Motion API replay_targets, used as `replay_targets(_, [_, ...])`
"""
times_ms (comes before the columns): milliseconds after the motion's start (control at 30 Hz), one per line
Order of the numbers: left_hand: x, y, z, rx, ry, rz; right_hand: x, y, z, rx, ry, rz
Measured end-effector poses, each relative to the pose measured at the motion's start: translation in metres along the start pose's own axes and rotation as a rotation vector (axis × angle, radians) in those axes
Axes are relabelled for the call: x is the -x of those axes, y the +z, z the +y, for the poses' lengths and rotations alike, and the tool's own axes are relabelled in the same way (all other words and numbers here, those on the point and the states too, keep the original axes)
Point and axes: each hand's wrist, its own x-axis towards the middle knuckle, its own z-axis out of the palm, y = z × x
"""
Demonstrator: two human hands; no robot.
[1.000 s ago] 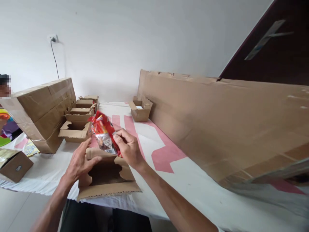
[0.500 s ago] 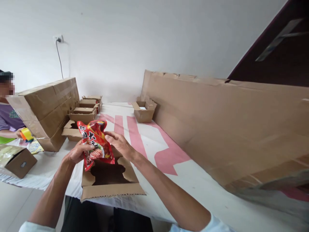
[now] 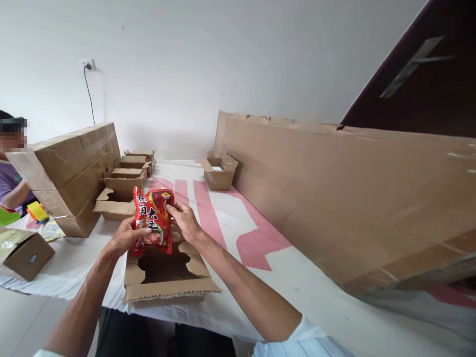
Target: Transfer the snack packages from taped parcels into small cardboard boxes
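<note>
Packet [image 3: 154,204]: red, above box [image 3: 171,289]
Left hand [image 3: 126,237]: gripping its left side
Right hand [image 3: 185,221]: pinching its right
Box: open, table's [image 3: 320,305] near edge

Right sleeve [image 3: 308,342], near cloth-covered table's [image 3: 334,322] near edge: pale blue, thin stripes, ends around elbow, opening loose. Left sleeve [image 3: 48,353]: mere pale sliver, pattern unclear. Forearms slim, bare; left hand [image 3: 124,237] and right hand [image 3: 185,221] bare too. Trouser legs [image 3: 124,334] below table's near edge: nearly black, details lost in shadow.
</note>
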Motion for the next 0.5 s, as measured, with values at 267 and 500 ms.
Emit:
replay_targets(267, [0.000, 0.005, -0.005, -0.007, 0.019, 0.027, -0.006, -0.001, 0.012, 0.039, -0.022, 0.093])
replay_targets(500, [-0.001, 0.005, -0.005, 0.009, 0.009, 0.030, -0.008, -0.002, 0.018, 0.058, -0.031, 0.107])
